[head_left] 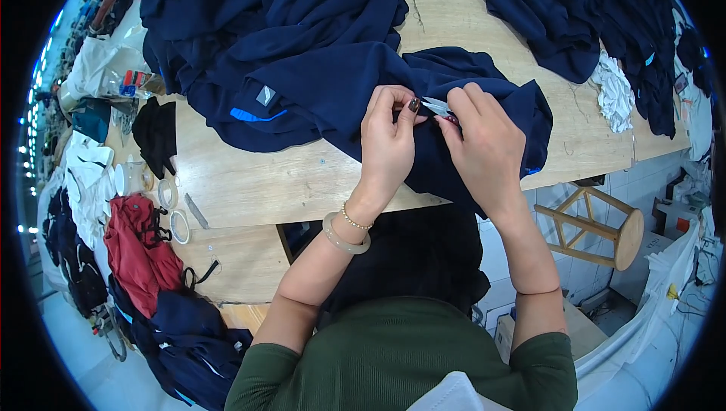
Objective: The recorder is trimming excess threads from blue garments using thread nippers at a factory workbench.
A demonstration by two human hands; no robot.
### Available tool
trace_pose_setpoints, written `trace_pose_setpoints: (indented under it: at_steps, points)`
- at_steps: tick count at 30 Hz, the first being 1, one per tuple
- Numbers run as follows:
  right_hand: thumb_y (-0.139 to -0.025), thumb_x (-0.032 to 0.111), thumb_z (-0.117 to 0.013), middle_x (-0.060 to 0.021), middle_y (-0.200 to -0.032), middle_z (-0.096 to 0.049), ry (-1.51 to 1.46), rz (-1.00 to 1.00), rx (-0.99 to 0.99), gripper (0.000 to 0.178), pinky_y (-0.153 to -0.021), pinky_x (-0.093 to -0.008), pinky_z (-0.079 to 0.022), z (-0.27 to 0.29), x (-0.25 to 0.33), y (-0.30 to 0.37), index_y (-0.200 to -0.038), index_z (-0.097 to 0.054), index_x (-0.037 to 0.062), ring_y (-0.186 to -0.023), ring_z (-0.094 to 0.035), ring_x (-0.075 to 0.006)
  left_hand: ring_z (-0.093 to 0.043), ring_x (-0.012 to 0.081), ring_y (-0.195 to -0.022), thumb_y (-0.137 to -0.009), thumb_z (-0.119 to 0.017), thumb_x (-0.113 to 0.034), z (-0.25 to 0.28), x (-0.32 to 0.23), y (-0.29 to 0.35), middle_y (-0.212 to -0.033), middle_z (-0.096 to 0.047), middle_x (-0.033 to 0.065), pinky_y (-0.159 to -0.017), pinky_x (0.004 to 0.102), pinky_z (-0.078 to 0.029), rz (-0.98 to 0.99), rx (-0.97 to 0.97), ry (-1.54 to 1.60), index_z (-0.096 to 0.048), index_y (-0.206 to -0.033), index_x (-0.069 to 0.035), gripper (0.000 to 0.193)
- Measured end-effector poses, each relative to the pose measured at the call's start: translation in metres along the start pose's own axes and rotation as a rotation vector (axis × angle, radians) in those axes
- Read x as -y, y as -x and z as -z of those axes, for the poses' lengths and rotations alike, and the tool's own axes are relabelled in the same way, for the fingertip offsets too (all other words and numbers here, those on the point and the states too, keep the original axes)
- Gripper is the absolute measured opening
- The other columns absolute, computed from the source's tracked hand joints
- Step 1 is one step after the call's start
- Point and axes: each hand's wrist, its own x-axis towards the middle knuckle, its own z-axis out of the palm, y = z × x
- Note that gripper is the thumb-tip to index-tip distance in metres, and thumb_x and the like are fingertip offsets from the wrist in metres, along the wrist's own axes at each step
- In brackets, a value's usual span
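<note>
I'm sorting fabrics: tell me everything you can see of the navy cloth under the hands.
The navy cloth looks matte and soft, lying rumpled on the pale wooden table with part drooping over the near edge. A bright blue strip shows at its right side. The left hand appears to pinch it; the right hand holds a small, pale, pointed object close over it. Its left side runs into a navy heap, blurring its outline there.
</note>
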Motion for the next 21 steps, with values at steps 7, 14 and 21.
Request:
trace_pose_setpoints:
  at_steps: [7, 14, 21]
  points:
    - [-0.077, 0.007, -0.073, -0.0034, -0.082, -0.054, -0.047, -0.031, 0.023, 0.021, -0.059, -0.0301, -0.048, 0.0, -0.002, -0.001, -0.09, -0.056, 0.0082, -0.074, -0.059, -0.0185, -0.064, 0.0144, -0.078, -0.098, -0.051, 0.003, 0.0, 0.0, 0.002, -0.094, -0.056, 0.0096, -0.071, 0.0246, -0.055, 0.006, 0.004, 0.008, -0.054, -0.094, 0.007, 0.006]
    - [-0.077, 0.008, -0.073, -0.0029, -0.078, -0.054, -0.082, 0.009, -0.033, 0.019, -0.057, -0.0296, -0.047, -0.007, -0.005, -0.001, -0.085, -0.056, 0.0079, -0.071, -0.058, -0.0179, -0.065, 0.0136, -0.081, -0.099, -0.051, 0.002, 0.0, -0.004, 0.004, -0.092, -0.06, 0.0101, -0.073, 0.0246, -0.056, 0.032, 0.006, 0.013, -0.055, -0.096, 0.007, 0.007]
    - [-0.079, 0.01, -0.073, -0.004, -0.074, -0.053, -0.174, -0.049, -0.13, 0.019, -0.055, -0.0299, -0.044, -0.009, -0.015, 0.0, -0.082, -0.054, 0.0068, -0.067, -0.057, -0.0196, -0.063, 0.0114, -0.081, -0.1, -0.05, -0.002, 0.002, -0.004, 0.003, -0.088, -0.061, 0.0091, -0.076, 0.0267, -0.059, 0.031, 0.003, 0.026, -0.054, -0.097, 0.006, 0.01]
